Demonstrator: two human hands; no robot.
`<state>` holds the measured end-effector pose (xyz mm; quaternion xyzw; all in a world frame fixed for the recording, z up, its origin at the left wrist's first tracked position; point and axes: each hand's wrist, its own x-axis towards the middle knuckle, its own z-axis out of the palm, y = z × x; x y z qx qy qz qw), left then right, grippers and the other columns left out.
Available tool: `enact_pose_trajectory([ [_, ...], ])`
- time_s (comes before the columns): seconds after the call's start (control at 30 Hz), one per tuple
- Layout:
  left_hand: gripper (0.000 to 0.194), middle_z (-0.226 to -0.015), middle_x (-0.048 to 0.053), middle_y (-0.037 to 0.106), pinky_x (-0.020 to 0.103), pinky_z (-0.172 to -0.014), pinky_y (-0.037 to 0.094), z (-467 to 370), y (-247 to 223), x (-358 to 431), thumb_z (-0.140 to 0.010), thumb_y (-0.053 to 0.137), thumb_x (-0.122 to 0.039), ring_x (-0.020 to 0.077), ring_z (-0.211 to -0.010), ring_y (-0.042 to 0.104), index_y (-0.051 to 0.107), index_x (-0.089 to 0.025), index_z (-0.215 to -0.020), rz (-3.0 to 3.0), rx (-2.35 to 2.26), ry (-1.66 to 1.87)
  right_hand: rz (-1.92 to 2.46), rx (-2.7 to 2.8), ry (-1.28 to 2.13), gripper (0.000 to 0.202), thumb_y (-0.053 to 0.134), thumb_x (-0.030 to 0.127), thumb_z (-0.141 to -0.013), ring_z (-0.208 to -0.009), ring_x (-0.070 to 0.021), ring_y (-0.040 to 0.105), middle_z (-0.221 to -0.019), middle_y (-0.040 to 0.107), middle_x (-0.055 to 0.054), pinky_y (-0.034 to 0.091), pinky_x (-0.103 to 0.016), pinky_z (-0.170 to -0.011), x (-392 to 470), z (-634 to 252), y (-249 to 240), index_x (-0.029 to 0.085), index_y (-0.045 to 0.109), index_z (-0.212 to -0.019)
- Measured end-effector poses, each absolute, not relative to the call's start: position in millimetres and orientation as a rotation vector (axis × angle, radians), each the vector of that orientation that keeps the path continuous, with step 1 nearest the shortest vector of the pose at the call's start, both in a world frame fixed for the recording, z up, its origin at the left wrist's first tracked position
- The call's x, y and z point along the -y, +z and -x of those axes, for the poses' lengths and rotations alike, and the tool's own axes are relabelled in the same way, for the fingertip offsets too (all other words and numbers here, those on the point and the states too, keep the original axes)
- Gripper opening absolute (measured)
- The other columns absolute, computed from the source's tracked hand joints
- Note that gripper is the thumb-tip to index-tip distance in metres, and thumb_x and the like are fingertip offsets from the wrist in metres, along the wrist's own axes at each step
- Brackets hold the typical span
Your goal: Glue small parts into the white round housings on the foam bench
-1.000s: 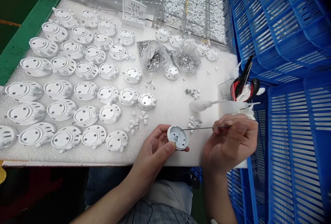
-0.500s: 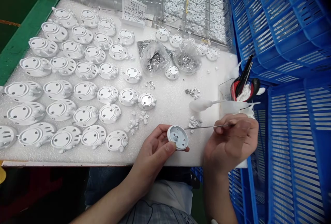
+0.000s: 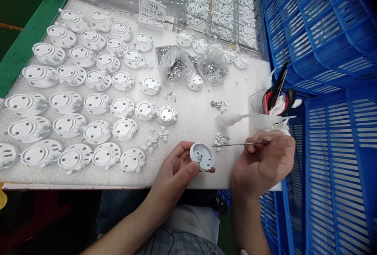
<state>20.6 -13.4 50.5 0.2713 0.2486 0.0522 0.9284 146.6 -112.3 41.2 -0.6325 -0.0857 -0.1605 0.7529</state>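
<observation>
Holds a shallow, round, off-white part between thumb and fingers of the left hand, hollow face turned up toward the camera, near the front edge of a white foam sheet; grips a thin, straight metal rod in the pinched fingers of the right hand, tip aimed left, just beside the part's rim and outside the hollow; behind the rod tip, a loose heap of small white pieces; farther back, a little pile of silvery metal bits and, beside the right hand, a white, thin-nozzled plastic bottle lying on its side; to the left, rows of white, oval, two-holed parts spread over the sheet; toward the back, two clear plastic bags of silvery bits; at the far right, blue slotted plastic crates.
</observation>
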Motion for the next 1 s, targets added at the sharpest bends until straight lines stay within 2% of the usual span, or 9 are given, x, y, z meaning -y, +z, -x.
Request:
enact_pose_trajectory([
  [0.43,0.035,-0.084,0.000,0.072,0.024,-0.086,0.053,-21,51,13,-0.080,0.092,-0.044,0.0135,-0.082,0.069,0.074,-0.018,-0.096,-0.568,-0.516,0.101,1.364,0.191,-0.357,0.035,0.074,0.037,-0.090,-0.051,-0.0058,0.039,-0.064,0.045,0.007,0.027,-0.022,-0.045,112,-147,42,0.020,0.051,-0.069],
  [0.7,0.035,-0.084,0.001,0.074,0.025,-0.086,0.054,-17,49,12,-0.085,0.087,-0.047,0.0152,-0.082,0.070,0.072,-0.019,-0.099,-0.636,-0.480,0.094,1.366,0.198,-0.364,0.034,0.070,0.035,-0.092,-0.050,-0.0057,0.038,-0.063,0.041,0.008,0.026,-0.022,-0.045,120,-143,45,0.020,0.051,-0.069],
  [0.77,0.030,-0.087,0.001,0.075,0.026,-0.083,0.055,-13,49,11,-0.088,0.084,-0.042,0.0165,-0.084,0.071,0.071,-0.023,-0.107,-0.791,-0.469,0.135,1.361,0.175,-0.359,0.035,0.070,0.036,-0.093,-0.050,-0.0054,0.038,-0.064,0.041,0.008,0.027,-0.022,-0.045,127,-141,47,0.020,0.050,-0.069],
  [0.87,0.034,-0.103,0.002,0.075,0.028,-0.087,0.056,-9,48,5,-0.089,0.082,-0.023,0.0192,-0.096,0.070,0.069,-0.028,-0.119,-1.315,-0.444,0.341,1.354,0.111,-0.338,0.037,0.070,0.038,-0.092,-0.050,-0.0044,0.037,-0.065,0.040,0.008,0.027,-0.021,-0.045,138,-138,49,0.020,0.048,-0.069],
  [1.0,0.039,-0.114,0.007,0.073,0.036,-0.092,0.056,-8,42,-2,-0.091,0.067,-0.006,0.0245,-0.104,0.066,0.070,-0.027,-0.124,-2.116,-0.274,0.563,1.339,0.058,-0.303,0.040,0.074,0.042,-0.091,-0.049,-0.0041,0.036,-0.065,0.039,0.009,0.028,-0.020,-0.044,148,-134,49,0.019,0.049,-0.069],
])
